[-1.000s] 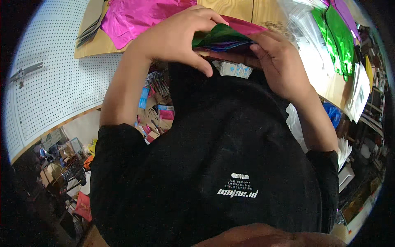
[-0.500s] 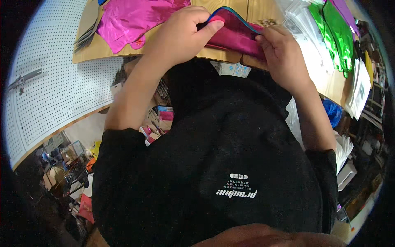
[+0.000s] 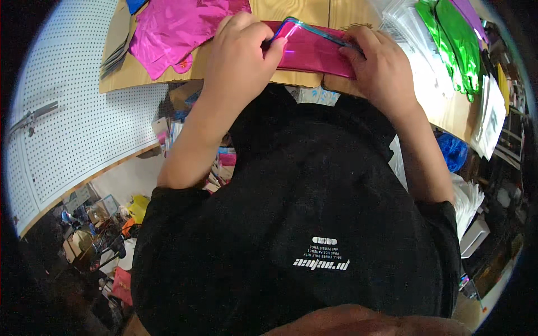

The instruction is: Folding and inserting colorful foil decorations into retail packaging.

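Observation:
A folded strip of shiny magenta foil (image 3: pixel 316 56) lies across the near edge of the wooden table, with a raised rim that gleams blue and teal. My left hand (image 3: pixel 241 59) pinches its left end between thumb and fingers. At the other end, my right hand (image 3: pixel 384 70) has thumb and fingers closed on the same strip. Just left of my left hand, a larger flat pink foil piece (image 3: pixel 171 33) with a rounded tab rests on the wood.
Clear plastic bags (image 3: pixel 412 33) and green foil pieces (image 3: pixel 448 39) lie on the table (image 3: pixel 305 8) to the right. Cardboard pieces (image 3: pixel 115 42) are stacked at its left edge. A white perforated board (image 3: pixel 95 129) stands left. Blue plastic (image 3: pixel 451 151) hangs below the right edge.
The magenta strip has come down flatter against the table, and its raised blue rim is lower and straighter. My left hand has shifted slightly downward; both hands keep hold.

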The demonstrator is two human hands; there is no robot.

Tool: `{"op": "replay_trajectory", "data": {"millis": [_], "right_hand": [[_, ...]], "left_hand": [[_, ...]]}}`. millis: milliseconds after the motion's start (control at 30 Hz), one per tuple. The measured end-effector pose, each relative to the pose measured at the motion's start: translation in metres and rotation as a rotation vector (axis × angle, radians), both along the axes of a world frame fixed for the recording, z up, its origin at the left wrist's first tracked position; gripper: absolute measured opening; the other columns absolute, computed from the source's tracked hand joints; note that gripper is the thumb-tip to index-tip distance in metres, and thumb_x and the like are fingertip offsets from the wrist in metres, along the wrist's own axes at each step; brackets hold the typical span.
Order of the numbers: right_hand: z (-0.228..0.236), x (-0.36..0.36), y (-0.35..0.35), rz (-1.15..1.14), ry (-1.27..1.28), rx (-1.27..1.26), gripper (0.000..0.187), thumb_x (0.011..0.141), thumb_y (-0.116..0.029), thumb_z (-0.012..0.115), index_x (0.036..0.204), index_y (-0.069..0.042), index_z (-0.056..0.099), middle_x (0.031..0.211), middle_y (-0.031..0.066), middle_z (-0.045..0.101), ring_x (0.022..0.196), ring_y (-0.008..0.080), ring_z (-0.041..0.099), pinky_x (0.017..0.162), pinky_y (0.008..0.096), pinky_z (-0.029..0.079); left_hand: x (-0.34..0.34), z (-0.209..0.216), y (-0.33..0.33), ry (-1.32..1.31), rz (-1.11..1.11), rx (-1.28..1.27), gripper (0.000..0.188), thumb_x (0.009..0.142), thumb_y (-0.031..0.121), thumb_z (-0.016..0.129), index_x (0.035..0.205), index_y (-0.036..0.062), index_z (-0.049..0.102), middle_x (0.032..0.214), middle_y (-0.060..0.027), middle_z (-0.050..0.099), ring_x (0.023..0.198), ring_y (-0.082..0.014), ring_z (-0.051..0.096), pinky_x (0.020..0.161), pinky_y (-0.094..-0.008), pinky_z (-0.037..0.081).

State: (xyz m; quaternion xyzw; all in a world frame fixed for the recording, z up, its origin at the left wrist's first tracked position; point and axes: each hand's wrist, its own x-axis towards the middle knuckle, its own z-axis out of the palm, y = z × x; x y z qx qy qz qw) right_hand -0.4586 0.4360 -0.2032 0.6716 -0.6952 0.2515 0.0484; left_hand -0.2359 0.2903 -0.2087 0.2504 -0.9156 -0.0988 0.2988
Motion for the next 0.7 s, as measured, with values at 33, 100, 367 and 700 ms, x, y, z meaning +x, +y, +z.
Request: {"op": "replay_trajectory", "data": {"millis": [33,100,367,700], "right_hand": [[0.0,0.0,0.0,0.005,0.004,-0.014,0.025,0.089,-0.018,0.075,0.108,-0.004,0.066,0.098,0.0158,0.071,0.094,0.0383,0.068,0.082,0.0459,0.054],[0.0,0.0,0.0,0.008,0.007,-0.027,0.025,0.089,-0.018,0.075,0.108,-0.004,0.066,0.098,0.0158,0.071,0.094,0.0382,0.068,0.082,0.0459,0.054],[0.003,0.002,0.0,0.004,0.0,0.004,0.025,0.089,-0.017,0.073,0.11,-0.005,0.067,0.098,0.0155,0.072,0.092,0.0381,0.068,0.082,0.045,0.055],[0.02,0.03,0.027,-0.006,0.28,-0.085,0.054,0.085,-0.015,0.074,0.135,-0.003,0.061,0.148,0.0196,0.054,0.144,0.0421,0.043,0.118,0.0525,0.035]], "left_hand": [[0.002,0.001,0.002,-0.026,0.027,-0.006,0.022,0.085,0.022,0.079,0.083,0.0022,0.069,0.093,-0.0133,0.066,0.094,-0.0355,0.063,0.085,-0.0467,0.052],[0.002,0.002,0.004,-0.04,0.028,-0.003,0.021,0.083,0.02,0.08,0.084,0.0022,0.069,0.093,-0.0139,0.066,0.096,-0.036,0.063,0.086,-0.0473,0.052],[-0.039,-0.01,-0.009,0.354,-0.352,-0.551,0.051,0.098,0.021,0.061,0.141,-0.007,0.055,0.153,-0.0245,0.049,0.145,-0.038,0.043,0.122,-0.0489,0.032],[-0.034,0.028,0.028,-0.708,-0.223,-0.311,0.071,0.107,0.038,0.047,0.156,-0.011,0.031,0.165,-0.0287,0.029,0.156,-0.0377,0.025,0.129,-0.0469,0.016]]}}
